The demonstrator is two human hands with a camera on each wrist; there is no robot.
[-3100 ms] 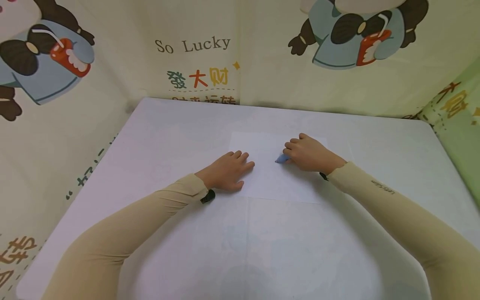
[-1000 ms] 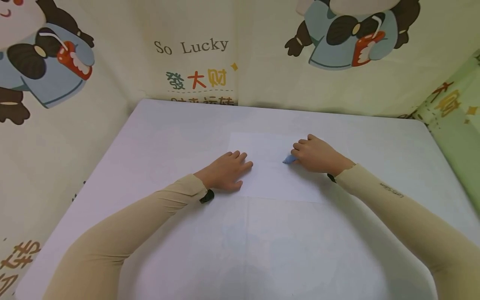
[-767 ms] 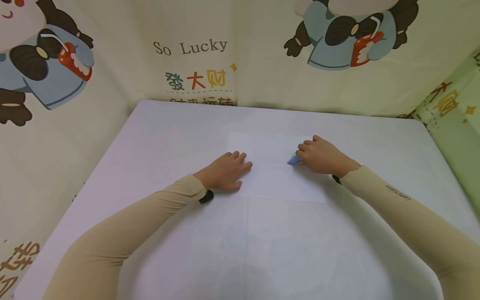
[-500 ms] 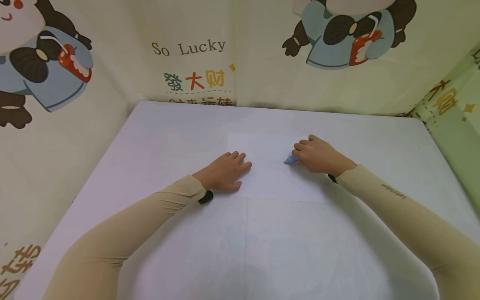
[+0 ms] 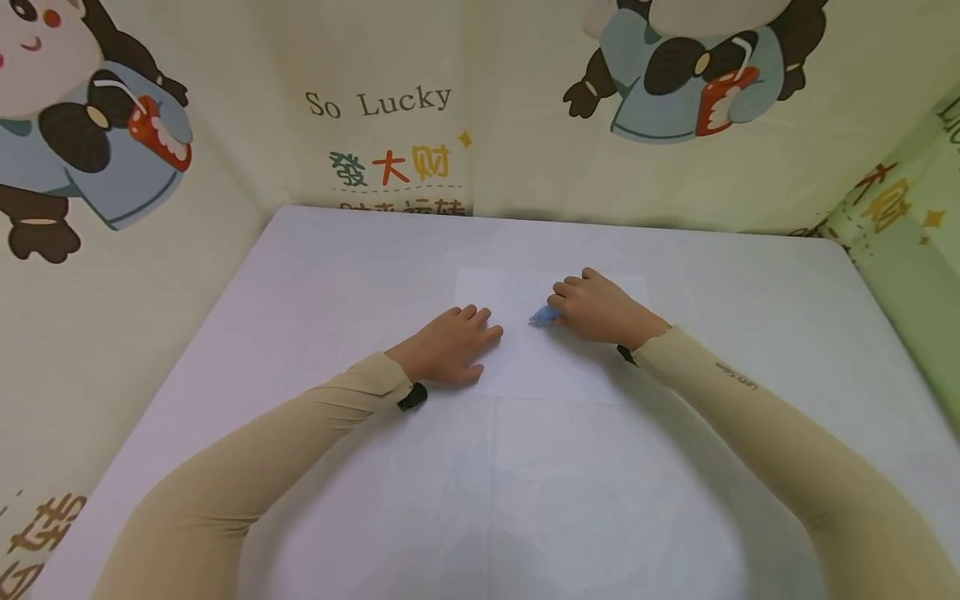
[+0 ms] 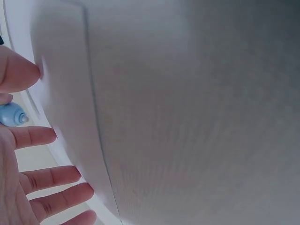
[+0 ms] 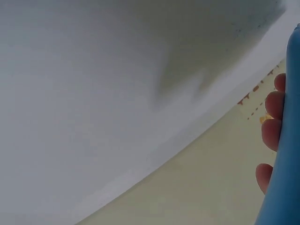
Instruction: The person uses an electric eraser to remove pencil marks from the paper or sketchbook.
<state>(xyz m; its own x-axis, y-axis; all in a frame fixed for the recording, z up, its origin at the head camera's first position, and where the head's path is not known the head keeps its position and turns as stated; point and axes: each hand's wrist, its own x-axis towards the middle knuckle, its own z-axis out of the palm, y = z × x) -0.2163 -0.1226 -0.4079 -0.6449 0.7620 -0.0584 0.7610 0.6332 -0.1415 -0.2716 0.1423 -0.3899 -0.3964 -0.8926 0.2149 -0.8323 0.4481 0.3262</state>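
The blue crayon [image 5: 544,315] sits in my right hand [image 5: 596,309], its tip pointing toward my left and resting on the white sheet of paper [image 5: 558,367]. My right fingers [image 5: 567,291] curl around it, pinching it low against the page (from the head view only the blunt blue end pokes out past my knuckles). In the right wrist view the crayon fills the right edge as a blue bar, with three fingertips wrapped beside it.

The paper lies flat on the counter [image 5: 315,275], a little past the middle of it and straight in front of me. My left hand [image 5: 452,343] rests palm down on the paper's near left corner, just beside the crayon hand but apart from it. Its fingers [image 5: 480,321] are straight and slightly spread, pressing on the sheet; the left wrist view shows them fanned out, with the crayon's blue tip above them.

Both my arms wear beige sleeves [image 5: 300,433]. Behind and beside the counter hangs a cream curtain [image 5: 525,108] printed with cartoon figures and the words "So Lucky".
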